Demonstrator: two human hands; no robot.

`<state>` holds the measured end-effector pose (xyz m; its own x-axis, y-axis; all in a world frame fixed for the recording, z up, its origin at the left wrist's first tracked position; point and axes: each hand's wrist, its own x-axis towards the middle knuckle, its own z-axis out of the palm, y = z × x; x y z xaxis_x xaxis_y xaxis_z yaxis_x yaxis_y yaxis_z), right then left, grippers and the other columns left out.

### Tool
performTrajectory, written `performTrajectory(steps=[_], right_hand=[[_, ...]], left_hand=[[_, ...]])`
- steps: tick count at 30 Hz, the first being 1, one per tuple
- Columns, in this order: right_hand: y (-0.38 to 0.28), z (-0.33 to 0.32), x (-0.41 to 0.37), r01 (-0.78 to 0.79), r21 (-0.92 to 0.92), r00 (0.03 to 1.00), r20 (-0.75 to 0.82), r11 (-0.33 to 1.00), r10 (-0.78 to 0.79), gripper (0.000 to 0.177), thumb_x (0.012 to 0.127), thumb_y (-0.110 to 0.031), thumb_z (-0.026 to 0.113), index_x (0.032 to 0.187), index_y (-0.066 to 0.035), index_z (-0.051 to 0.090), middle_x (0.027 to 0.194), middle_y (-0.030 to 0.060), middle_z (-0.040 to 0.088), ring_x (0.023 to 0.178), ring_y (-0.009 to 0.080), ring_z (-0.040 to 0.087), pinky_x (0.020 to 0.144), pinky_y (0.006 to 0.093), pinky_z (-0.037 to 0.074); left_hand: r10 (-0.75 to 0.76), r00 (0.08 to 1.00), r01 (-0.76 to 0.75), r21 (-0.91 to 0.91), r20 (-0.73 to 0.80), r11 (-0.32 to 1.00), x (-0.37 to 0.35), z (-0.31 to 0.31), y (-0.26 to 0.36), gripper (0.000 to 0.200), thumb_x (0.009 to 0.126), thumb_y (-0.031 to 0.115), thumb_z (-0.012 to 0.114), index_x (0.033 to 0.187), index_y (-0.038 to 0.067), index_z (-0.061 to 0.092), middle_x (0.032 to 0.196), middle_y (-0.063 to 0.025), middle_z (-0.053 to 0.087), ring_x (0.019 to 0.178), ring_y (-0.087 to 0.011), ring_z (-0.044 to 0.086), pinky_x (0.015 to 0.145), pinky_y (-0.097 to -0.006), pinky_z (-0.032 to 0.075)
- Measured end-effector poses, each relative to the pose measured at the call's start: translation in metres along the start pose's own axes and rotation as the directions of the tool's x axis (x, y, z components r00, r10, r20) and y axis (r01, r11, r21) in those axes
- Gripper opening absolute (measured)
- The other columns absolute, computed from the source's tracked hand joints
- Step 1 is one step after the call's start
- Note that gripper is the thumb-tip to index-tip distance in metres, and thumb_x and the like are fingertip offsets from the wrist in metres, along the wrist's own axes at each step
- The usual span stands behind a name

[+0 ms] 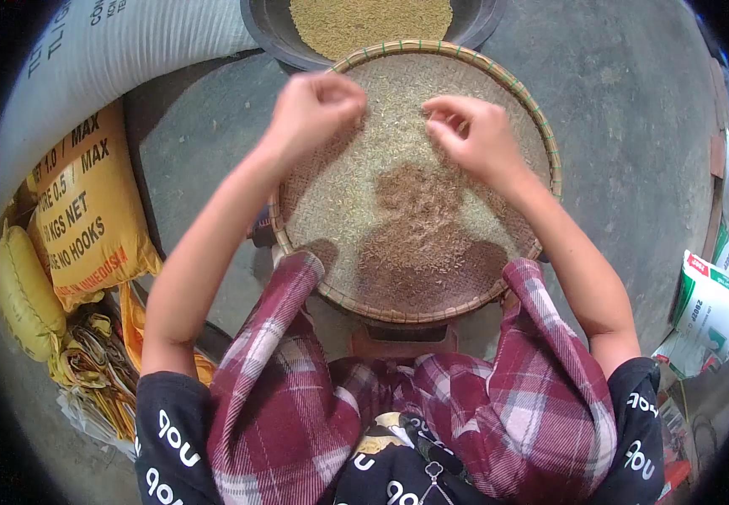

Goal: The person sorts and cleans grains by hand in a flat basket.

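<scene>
A round woven winnowing basket (407, 316) rests over my knees. Pale grains (331, 198) are scattered across it, and a brown heap of husks or darker grain (419, 202) lies in its middle and near part. My left hand (318, 105) is over the far left of the basket, fingers curled closed and slightly blurred. Opposite it, my right hand (476, 139) hovers over the far right part, thumb and fingers drawn together in a loose pinch. Whatever either hand holds is too small or hidden to make out.
Beyond the basket stands a dark basin (478, 21) with yellowish grain (373, 21). A large white sack (141, 80) and a yellow printed sack (91, 210) are at left, above folded bags (99, 362). White-and-green packets (714, 307) lie at right on the grey floor (625, 151).
</scene>
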<state>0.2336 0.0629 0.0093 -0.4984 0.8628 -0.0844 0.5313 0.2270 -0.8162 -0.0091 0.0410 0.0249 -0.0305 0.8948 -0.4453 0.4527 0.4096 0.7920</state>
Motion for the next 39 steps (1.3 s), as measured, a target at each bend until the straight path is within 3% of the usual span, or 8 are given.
performTrajectory(steps=[6, 9, 12, 16, 20, 24, 28, 39], right_hand=[[-0.006, 0.039, 0.000, 0.319, -0.087, 0.929, 0.224, 0.944, -0.294, 0.023, 0.075, -0.013, 0.075, 0.097, -0.010, 0.070, 0.089, 0.0080, 0.067, 0.083, 0.0247, 0.065, 0.073, 0.0365, 0.053], [-0.007, 0.053, 0.003, 0.365, -0.096, 0.908, 0.257, 0.926, -0.331, 0.024, 0.072, -0.015, 0.077, 0.095, -0.012, 0.069, 0.089, 0.0075, 0.064, 0.090, 0.0283, 0.063, 0.073, 0.0405, 0.052], [-0.007, 0.062, 0.004, 0.328, -0.155, 0.931, 0.218, 0.932, -0.291, 0.021, 0.071, -0.016, 0.077, 0.090, -0.011, 0.068, 0.088, 0.0078, 0.064, 0.087, 0.0295, 0.063, 0.072, 0.0413, 0.052], [-0.006, 0.064, 0.009, 0.310, -0.165, 0.936, 0.228, 0.936, -0.269, 0.017, 0.070, -0.017, 0.078, 0.082, -0.011, 0.069, 0.084, 0.0072, 0.063, 0.081, 0.0294, 0.064, 0.069, 0.0416, 0.051], [-0.003, 0.064, 0.013, 0.306, -0.185, 0.932, 0.257, 0.934, -0.255, 0.015, 0.068, -0.018, 0.080, 0.075, -0.010, 0.069, 0.080, 0.0073, 0.064, 0.079, 0.0280, 0.065, 0.068, 0.0404, 0.051], [-0.008, 0.057, 0.020, 0.229, -0.173, 0.942, 0.286, 0.958, -0.174, 0.014, 0.070, -0.017, 0.080, 0.071, -0.009, 0.070, 0.076, 0.0085, 0.066, 0.074, 0.0251, 0.066, 0.066, 0.0371, 0.052], [-0.010, 0.044, 0.030, 0.087, -0.039, 0.956, 0.286, 0.995, -0.072, 0.014, 0.073, -0.016, 0.080, 0.076, -0.005, 0.072, 0.071, 0.0098, 0.068, 0.065, 0.0179, 0.065, 0.062, 0.0322, 0.051], [-0.010, 0.044, 0.030, 0.019, 0.037, 0.957, 0.289, 0.999, -0.029, 0.012, 0.080, -0.011, 0.072, 0.087, -0.002, 0.074, 0.073, 0.0095, 0.070, 0.065, 0.0136, 0.064, 0.062, 0.0298, 0.050]], left_hand=[[0.331, 0.918, -0.366, -0.143, -0.217, 0.920, 0.119, -0.049, 0.014, 0.031, 0.086, 0.017, 0.069, 0.115, 0.005, 0.068, 0.113, -0.0085, 0.069, 0.103, -0.0170, 0.066, 0.086, -0.0310, 0.053], [0.153, 0.937, -0.165, -0.011, -0.312, 0.986, 0.124, -0.049, 0.032, 0.043, 0.080, 0.014, 0.071, 0.120, 0.002, 0.062, 0.120, -0.0206, 0.063, 0.115, -0.0306, 0.058, 0.099, -0.0381, 0.046], [0.650, 0.656, -0.315, 0.644, -0.382, 0.697, 0.108, -0.035, 0.010, 0.039, 0.079, 0.013, 0.072, 0.116, 0.003, 0.065, 0.125, -0.0200, 0.061, 0.117, -0.0258, 0.058, 0.099, -0.0341, 0.046], [0.695, 0.664, -0.400, 0.654, -0.276, 0.642, 0.064, -0.029, -0.001, 0.026, 0.088, 0.016, 0.067, 0.113, 0.012, 0.070, 0.119, -0.0093, 0.067, 0.108, -0.0228, 0.065, 0.083, -0.0317, 0.053], [0.678, 0.695, -0.476, 0.554, -0.239, 0.683, 0.010, -0.021, -0.010, 0.021, 0.088, 0.014, 0.066, 0.108, 0.009, 0.071, 0.110, -0.0093, 0.070, 0.099, -0.0222, 0.067, 0.079, -0.0330, 0.053], [0.418, 0.906, -0.363, 0.387, -0.066, 0.847, -0.043, -0.009, -0.027, 0.013, 0.083, 0.008, 0.069, 0.096, 0.005, 0.071, 0.093, -0.0093, 0.070, 0.085, -0.0219, 0.067, 0.075, -0.0349, 0.053], [0.383, 0.897, -0.440, 0.377, 0.219, 0.815, -0.074, 0.005, -0.050, 0.019, 0.075, 0.007, 0.074, 0.093, 0.005, 0.069, 0.092, -0.0104, 0.065, 0.089, -0.0280, 0.064, 0.079, -0.0368, 0.052], [0.407, 0.884, -0.467, 0.415, 0.230, 0.780, -0.078, 0.014, -0.065, 0.025, 0.072, 0.011, 0.078, 0.096, 0.008, 0.069, 0.093, -0.0070, 0.061, 0.089, -0.0261, 0.063, 0.078, -0.0367, 0.051]])
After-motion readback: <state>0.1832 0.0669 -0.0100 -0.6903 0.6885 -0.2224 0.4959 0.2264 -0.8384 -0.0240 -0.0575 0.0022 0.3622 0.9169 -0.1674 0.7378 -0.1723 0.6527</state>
